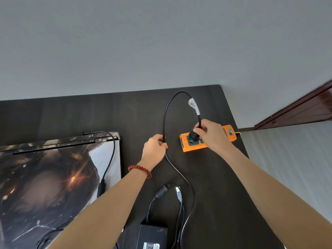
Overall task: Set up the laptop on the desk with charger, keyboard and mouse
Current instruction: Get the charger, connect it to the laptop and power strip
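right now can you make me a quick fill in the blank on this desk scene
1. The right hand presses the black plug into the ____ power strip.
2. The left hand grips the black ____.
3. A beaded bracelet circles the ____ wrist.

Missing: orange; cable; left

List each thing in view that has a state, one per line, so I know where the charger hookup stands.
Laptop: lid shut, flat on desk.
Power plug: at power strip socket, held by right hand; full seating unclear.
Power cord: looped upward, pinched in left hand.
Charger brick: lying on desk.
Loose connectors: unplugged, on desk.
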`<action>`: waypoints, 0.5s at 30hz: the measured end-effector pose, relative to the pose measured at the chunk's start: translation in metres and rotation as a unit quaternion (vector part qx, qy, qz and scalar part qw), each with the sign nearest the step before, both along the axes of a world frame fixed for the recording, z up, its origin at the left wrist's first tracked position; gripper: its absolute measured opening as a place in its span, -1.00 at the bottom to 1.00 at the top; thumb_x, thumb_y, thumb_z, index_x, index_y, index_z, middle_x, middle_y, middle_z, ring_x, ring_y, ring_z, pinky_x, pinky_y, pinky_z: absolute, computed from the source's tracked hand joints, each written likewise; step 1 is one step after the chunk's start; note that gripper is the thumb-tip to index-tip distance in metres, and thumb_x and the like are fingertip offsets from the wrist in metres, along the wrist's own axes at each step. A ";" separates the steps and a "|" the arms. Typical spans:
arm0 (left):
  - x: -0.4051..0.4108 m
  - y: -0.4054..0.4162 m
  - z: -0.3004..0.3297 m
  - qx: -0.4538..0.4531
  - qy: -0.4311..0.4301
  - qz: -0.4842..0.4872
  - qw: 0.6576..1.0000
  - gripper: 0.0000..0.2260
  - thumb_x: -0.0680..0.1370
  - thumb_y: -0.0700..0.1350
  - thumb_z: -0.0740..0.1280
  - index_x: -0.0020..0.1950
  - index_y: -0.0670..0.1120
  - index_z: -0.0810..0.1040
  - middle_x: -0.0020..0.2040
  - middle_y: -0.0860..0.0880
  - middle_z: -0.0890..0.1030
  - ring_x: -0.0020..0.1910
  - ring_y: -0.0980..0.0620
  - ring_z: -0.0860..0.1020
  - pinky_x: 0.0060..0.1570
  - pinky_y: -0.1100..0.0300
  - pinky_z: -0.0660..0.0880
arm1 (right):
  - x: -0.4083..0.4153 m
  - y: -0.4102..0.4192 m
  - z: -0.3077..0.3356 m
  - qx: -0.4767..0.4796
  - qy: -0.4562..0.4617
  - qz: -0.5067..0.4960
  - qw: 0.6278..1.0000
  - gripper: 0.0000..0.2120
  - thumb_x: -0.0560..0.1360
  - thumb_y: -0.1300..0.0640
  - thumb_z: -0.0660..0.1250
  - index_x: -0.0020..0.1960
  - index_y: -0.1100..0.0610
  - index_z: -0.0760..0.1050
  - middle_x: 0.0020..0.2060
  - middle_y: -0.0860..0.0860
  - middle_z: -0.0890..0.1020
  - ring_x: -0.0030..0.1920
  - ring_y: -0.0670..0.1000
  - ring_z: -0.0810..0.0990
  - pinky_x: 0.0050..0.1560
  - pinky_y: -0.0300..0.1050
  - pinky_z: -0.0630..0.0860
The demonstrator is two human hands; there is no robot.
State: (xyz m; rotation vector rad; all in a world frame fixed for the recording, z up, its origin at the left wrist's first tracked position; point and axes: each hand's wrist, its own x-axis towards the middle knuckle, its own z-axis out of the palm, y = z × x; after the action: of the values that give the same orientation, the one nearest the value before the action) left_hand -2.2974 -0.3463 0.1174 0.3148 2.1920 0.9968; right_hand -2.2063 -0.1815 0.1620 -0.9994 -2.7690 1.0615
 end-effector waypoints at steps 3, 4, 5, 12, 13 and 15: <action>-0.002 -0.004 -0.001 -0.003 -0.001 0.000 1.000 -0.74 0.54 -0.21 0.26 0.23 -0.10 0.47 -0.02 -0.07 0.63 -0.12 0.10 0.52 -0.27 0.37 0.38 | 0.006 -0.006 -0.005 0.031 -0.013 0.061 0.998 -0.90 0.53 0.13 0.27 -0.01 0.14 0.50 -0.10 0.02 0.53 -0.11 -0.05 0.50 -0.07 -0.19 0.41; -0.002 -0.005 -0.001 -0.004 -0.001 0.000 1.000 -0.75 0.54 -0.21 0.26 0.22 -0.10 0.47 -0.03 -0.06 0.63 -0.13 0.10 0.52 -0.27 0.38 0.37 | 0.008 -0.007 -0.007 0.043 -0.020 0.076 0.996 -0.88 0.53 0.13 0.27 0.01 0.15 0.50 -0.07 0.04 0.52 -0.12 -0.05 0.50 -0.07 -0.20 0.41; -0.002 -0.005 -0.002 -0.004 0.000 0.000 1.000 -0.75 0.54 -0.21 0.26 0.22 -0.10 0.47 -0.04 -0.06 0.63 -0.14 0.11 0.52 -0.28 0.39 0.37 | 0.009 -0.007 -0.008 0.053 -0.024 0.082 0.995 -0.87 0.54 0.13 0.27 0.03 0.16 0.49 -0.05 0.06 0.52 -0.11 -0.06 0.50 -0.07 -0.21 0.40; -0.003 -0.001 -0.002 -0.007 0.024 0.006 1.000 -0.75 0.54 -0.19 0.26 0.22 -0.09 0.48 -0.06 -0.02 0.60 -0.27 0.16 0.49 -0.39 0.41 0.32 | 0.008 -0.005 -0.011 0.067 -0.067 0.091 0.991 -0.76 0.52 0.17 0.29 0.17 0.18 0.47 0.09 0.08 0.47 0.04 0.03 0.54 0.08 -0.18 0.41; 0.000 -0.004 -0.003 -0.007 0.033 0.009 0.999 -0.75 0.54 -0.19 0.26 0.22 -0.08 0.48 -0.07 -0.01 0.59 -0.27 0.16 0.49 -0.38 0.40 0.32 | 0.011 -0.007 -0.013 0.071 -0.066 0.087 0.992 -0.77 0.51 0.18 0.30 0.16 0.19 0.49 0.06 0.09 0.48 0.03 0.03 0.54 0.06 -0.20 0.39; -0.003 -0.006 -0.008 -0.018 0.028 -0.001 0.999 -0.76 0.54 -0.18 0.27 0.21 -0.08 0.49 -0.09 0.01 0.59 -0.28 0.17 0.48 -0.39 0.39 0.31 | 0.010 -0.008 -0.018 0.074 -0.073 0.072 0.992 -0.79 0.50 0.19 0.32 0.13 0.19 0.52 0.00 0.08 0.50 -0.02 0.00 0.53 0.01 -0.22 0.38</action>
State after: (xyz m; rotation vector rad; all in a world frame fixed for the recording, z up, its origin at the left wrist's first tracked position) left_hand -2.3006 -0.3522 0.1092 0.3320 2.2567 0.9561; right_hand -2.1968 -0.1896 0.1442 -0.9048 -3.0251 0.8096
